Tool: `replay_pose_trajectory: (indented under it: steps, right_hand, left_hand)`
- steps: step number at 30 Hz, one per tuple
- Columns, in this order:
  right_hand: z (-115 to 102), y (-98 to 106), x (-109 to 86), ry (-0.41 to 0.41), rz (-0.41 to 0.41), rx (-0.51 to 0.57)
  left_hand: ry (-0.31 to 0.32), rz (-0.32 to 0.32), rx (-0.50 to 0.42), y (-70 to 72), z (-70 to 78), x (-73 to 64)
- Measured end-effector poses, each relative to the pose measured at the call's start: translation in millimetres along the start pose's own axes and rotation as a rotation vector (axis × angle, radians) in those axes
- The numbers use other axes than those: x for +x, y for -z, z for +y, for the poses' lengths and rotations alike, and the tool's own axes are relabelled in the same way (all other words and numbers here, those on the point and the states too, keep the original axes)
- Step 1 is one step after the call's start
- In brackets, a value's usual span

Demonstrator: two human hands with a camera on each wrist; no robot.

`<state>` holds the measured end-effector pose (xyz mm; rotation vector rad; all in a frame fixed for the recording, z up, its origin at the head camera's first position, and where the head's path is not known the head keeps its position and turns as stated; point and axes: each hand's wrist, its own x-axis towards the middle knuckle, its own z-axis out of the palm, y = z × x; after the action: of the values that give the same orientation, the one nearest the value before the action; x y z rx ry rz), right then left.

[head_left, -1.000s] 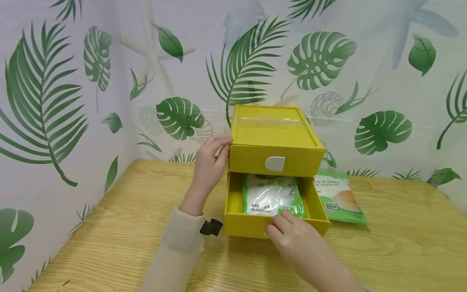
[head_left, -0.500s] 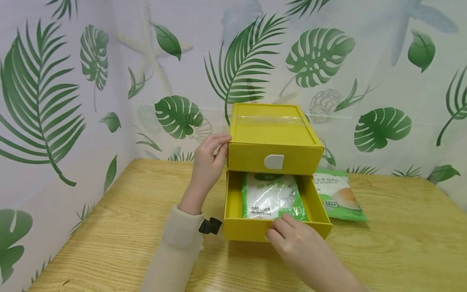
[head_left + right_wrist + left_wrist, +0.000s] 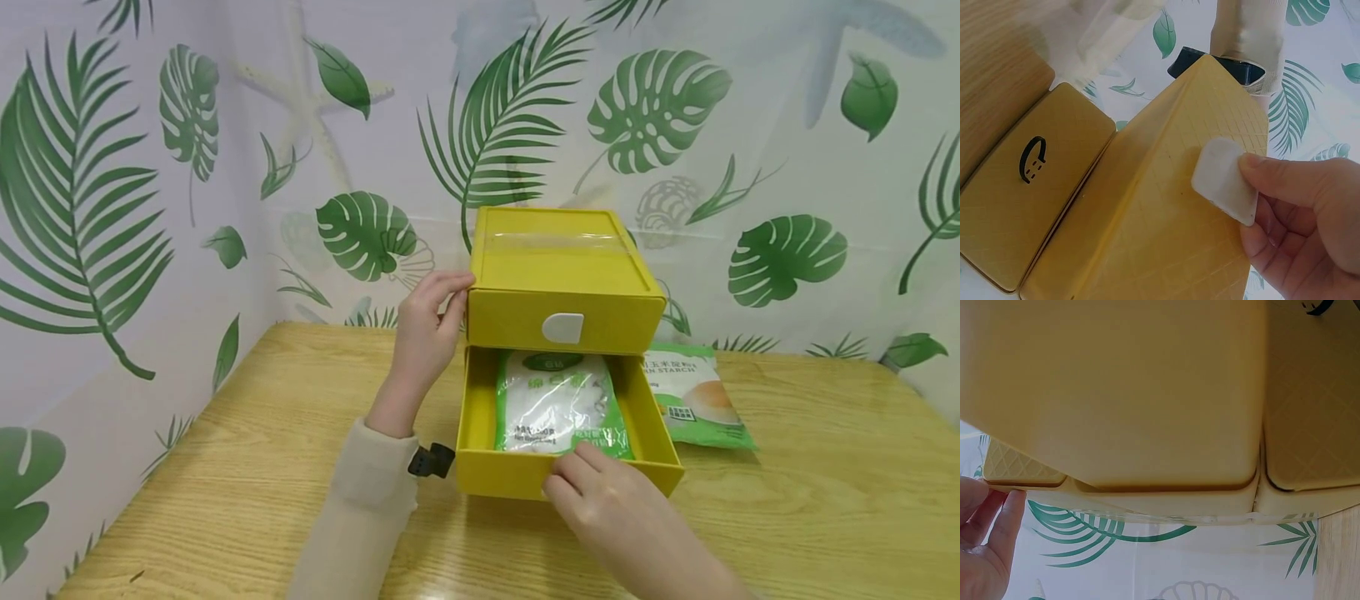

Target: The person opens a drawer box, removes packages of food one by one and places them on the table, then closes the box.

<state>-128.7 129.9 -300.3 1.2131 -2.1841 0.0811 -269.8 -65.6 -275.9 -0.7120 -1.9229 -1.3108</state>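
Two hands, apart, are at a yellow drawer box (image 3: 555, 265) in the middle of the head view. The left hand (image 3: 427, 327) rests fairly straight fingertips near its upper left corner; the right hand (image 3: 617, 502), lower down, pinches a white tab (image 3: 1225, 174) on the front of the pulled-out lower drawer (image 3: 504, 475). A green-and-white bag (image 3: 558, 406) lies inside; a starch bag (image 3: 701, 402) lies right of centre on the wooden table (image 3: 247, 467).

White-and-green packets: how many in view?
2: one packet lies in the open lower drawer, another packet on the table to its right. The upper drawer could hide more.
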Motion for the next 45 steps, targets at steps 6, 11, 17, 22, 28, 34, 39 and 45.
replay_pose_trajectory:
  steps: [6, 11, 17, 22, 28, 34, 39, 45]
  right_hand:
    - [-1.5, -0.9, 0.5, 0.016, 0.029, -0.013]
    - [-2.8, -1.8, 1.6, 0.043, 0.074, -0.024]
    - [-3.8, -0.1, 1.7, 0.065, 0.043, -0.036]
    - [-4.4, 2.4, -1.1, 0.082, 0.014, -0.018]
    - [-6.1, 2.4, -3.0, 0.104, 0.025, -0.016]
    - [-6.3, -0.8, -4.1, 0.142, 0.078, -0.054]
    - [-6.6, -3.9, -5.1, 0.169, 0.107, -0.088]
    - [-7.8, -5.3, -6.3, 0.173, 0.113, -0.100]
  left_hand:
    - [0.003, -0.003, -0.010, -0.3, -0.8, -0.1]
    - [0.003, -0.001, -0.014, -0.3, -0.9, -0.1]
    - [0.002, -0.002, -0.015, 0.2, 0.3, 0.8]
    - [0.005, 0.000, -0.007, 0.2, 0.4, 1.3]
    - [0.008, -0.002, -0.010, 0.0, 1.1, 0.7]
    - [0.008, 0.001, -0.011, -0.1, 0.8, 0.1]
    - [0.007, -0.001, -0.008, 0.5, 2.4, 0.1]
    - [0.014, -0.002, -0.011, 0.6, 3.5, 0.0]
